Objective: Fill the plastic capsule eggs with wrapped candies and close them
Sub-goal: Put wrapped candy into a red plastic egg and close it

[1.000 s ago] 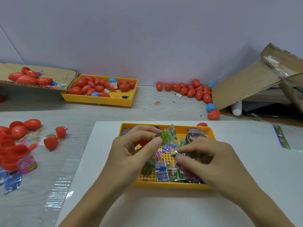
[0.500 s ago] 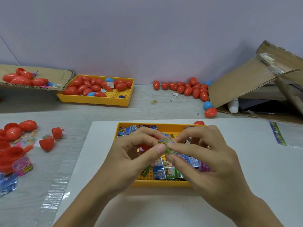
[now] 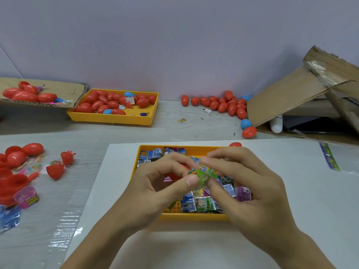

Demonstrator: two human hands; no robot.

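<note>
A yellow tray (image 3: 194, 216) of several wrapped candies (image 3: 196, 203) sits on a white sheet in front of me. Above it my left hand (image 3: 155, 191) cups a red egg half (image 3: 177, 174), mostly hidden behind its fingers, and its thumb presses a green wrapped candy (image 3: 202, 176). My right hand (image 3: 248, 195) pinches the same green candy from the right, its fingers curled over the tray.
A second yellow tray (image 3: 116, 119) of closed red and blue eggs stands at the back left. More eggs (image 3: 223, 104) lie along the wall. Open red halves (image 3: 55, 170) and wrappers lie at the left. Cardboard boxes (image 3: 291, 98) stand at the right and far left.
My right hand rose from the candies in the tray and met the left hand. Both now hold the green candy against the red egg half, bending it.
</note>
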